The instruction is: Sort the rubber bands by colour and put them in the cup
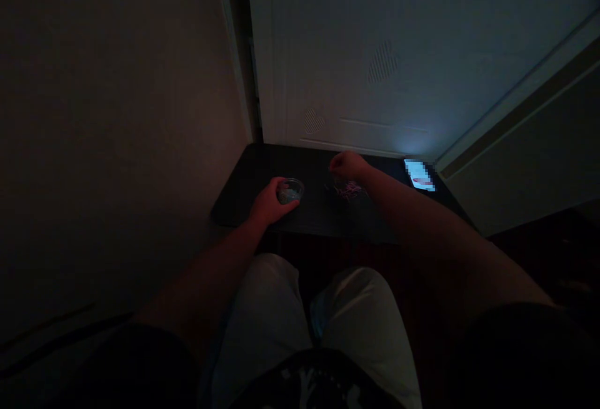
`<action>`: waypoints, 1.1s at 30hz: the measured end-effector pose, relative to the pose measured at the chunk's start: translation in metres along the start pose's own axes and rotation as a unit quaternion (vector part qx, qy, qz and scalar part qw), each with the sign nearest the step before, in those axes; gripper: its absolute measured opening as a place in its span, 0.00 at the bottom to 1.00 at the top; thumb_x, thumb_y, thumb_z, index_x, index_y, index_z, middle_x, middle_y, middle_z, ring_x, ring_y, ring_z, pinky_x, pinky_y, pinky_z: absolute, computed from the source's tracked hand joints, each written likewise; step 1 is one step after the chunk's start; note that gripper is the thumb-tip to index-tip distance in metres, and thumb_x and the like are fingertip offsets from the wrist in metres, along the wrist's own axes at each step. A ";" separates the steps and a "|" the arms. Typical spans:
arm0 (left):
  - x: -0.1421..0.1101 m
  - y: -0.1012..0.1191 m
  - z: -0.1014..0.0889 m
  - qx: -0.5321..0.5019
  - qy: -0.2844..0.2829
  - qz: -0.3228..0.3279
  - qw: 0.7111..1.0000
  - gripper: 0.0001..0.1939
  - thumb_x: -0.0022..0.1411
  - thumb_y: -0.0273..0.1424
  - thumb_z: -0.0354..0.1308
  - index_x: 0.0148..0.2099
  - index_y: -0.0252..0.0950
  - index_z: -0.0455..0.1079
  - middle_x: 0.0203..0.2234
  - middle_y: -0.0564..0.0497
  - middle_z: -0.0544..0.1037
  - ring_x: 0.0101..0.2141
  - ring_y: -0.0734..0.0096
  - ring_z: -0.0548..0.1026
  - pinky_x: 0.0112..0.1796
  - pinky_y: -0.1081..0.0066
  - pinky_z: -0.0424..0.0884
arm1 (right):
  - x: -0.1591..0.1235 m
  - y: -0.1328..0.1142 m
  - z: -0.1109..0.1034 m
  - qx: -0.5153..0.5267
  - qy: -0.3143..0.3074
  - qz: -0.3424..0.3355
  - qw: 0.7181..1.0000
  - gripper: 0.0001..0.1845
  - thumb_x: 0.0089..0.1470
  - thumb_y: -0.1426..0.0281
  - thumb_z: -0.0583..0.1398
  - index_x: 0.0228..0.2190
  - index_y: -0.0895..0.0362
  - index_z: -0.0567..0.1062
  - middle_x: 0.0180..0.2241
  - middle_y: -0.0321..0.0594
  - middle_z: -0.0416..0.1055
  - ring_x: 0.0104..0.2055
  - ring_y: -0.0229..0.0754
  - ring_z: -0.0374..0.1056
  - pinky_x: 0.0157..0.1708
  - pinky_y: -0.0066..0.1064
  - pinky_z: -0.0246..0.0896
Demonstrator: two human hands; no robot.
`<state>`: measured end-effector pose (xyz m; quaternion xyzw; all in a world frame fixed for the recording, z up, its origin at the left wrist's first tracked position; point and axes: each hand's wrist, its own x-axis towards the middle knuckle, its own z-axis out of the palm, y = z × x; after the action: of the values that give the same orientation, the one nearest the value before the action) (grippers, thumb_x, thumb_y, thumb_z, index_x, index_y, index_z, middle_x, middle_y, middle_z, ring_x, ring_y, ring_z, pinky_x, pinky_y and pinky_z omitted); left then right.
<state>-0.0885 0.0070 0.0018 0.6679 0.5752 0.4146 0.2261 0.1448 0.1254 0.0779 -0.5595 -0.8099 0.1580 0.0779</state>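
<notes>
My left hand point(272, 202) is wrapped around the side of a small clear round container point(291, 191), which stands on a dark low table point(309, 218). Something pale shows inside the container, too dim to name. Over the table to the right, my right hand point(348, 166) has its fingertips pinched together. Whatever is between them, if anything, is too small and dark to make out. Just below that hand lies a loose pile of thin pinkish sticks point(349, 191), partly covered by the hand and forearm.
A lit phone point(419, 175) lies at the table's right end, its screen blurred out. A white door point(337, 84) with heart-shaped reliefs rises behind the table, and a wall point(140, 84) stands at the left. My knees point(272, 277) are close to the table's front edge. The light is dim.
</notes>
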 end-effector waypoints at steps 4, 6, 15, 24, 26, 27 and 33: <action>-0.001 0.002 -0.001 0.007 -0.002 -0.004 1.000 0.32 0.45 0.38 0.65 0.52 0.40 0.59 0.45 0.46 0.74 0.46 0.62 0.72 0.47 0.61 0.67 | -0.001 -0.011 -0.007 0.051 0.028 -0.021 0.998 0.08 0.50 0.73 0.58 0.33 0.61 0.76 0.28 0.41 0.75 0.27 0.35 0.69 0.28 0.25 0.61; -0.001 0.001 -0.001 0.007 0.001 -0.001 1.000 0.33 0.45 0.38 0.65 0.52 0.40 0.59 0.45 0.46 0.73 0.46 0.62 0.72 0.47 0.61 0.67 | -0.001 -0.020 -0.008 0.072 0.046 -0.041 0.996 0.07 0.49 0.72 0.59 0.32 0.60 0.76 0.27 0.40 0.75 0.27 0.35 0.68 0.29 0.25 0.61; 0.000 0.000 -0.001 0.014 -0.002 0.006 1.000 0.33 0.45 0.39 0.65 0.52 0.40 0.59 0.45 0.47 0.73 0.44 0.63 0.73 0.44 0.62 0.68 | -0.007 -0.080 0.030 0.227 0.058 -0.144 0.961 0.06 0.46 0.73 0.59 0.29 0.61 0.75 0.24 0.37 0.72 0.26 0.33 0.66 0.26 0.23 0.58; 0.000 0.001 -0.001 0.033 0.003 -0.007 0.999 0.33 0.45 0.40 0.65 0.52 0.40 0.59 0.43 0.47 0.73 0.41 0.62 0.72 0.42 0.62 0.68 | -0.011 -0.088 0.055 0.163 0.039 -0.182 0.969 0.07 0.47 0.71 0.59 0.29 0.61 0.75 0.27 0.37 0.71 0.28 0.33 0.63 0.29 0.24 0.55; 0.000 0.001 -0.001 0.036 0.002 -0.011 0.999 0.33 0.45 0.40 0.64 0.52 0.40 0.59 0.43 0.47 0.73 0.42 0.62 0.72 0.42 0.62 0.68 | -0.011 -0.088 0.055 0.138 0.034 -0.195 0.971 0.07 0.48 0.70 0.59 0.29 0.61 0.75 0.27 0.37 0.72 0.29 0.33 0.63 0.29 0.24 0.54; 0.000 0.001 -0.001 0.037 0.000 -0.012 0.999 0.32 0.45 0.40 0.64 0.52 0.40 0.59 0.43 0.47 0.73 0.42 0.62 0.72 0.42 0.63 0.68 | -0.011 -0.088 0.054 0.128 0.033 -0.202 0.971 0.07 0.48 0.70 0.59 0.29 0.61 0.75 0.28 0.37 0.72 0.29 0.33 0.63 0.29 0.24 0.53; 0.000 0.003 -0.001 0.039 -0.002 -0.006 0.999 0.32 0.45 0.41 0.64 0.52 0.40 0.58 0.43 0.47 0.73 0.42 0.63 0.72 0.42 0.64 0.68 | -0.014 -0.092 0.052 0.072 0.024 -0.213 0.974 0.07 0.50 0.71 0.58 0.31 0.61 0.74 0.30 0.38 0.72 0.29 0.33 0.63 0.29 0.23 0.52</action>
<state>-0.0878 0.0064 0.0047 0.6735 0.5946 0.3890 0.2037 0.0527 0.0733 0.0615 -0.3707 -0.8948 0.1819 0.1696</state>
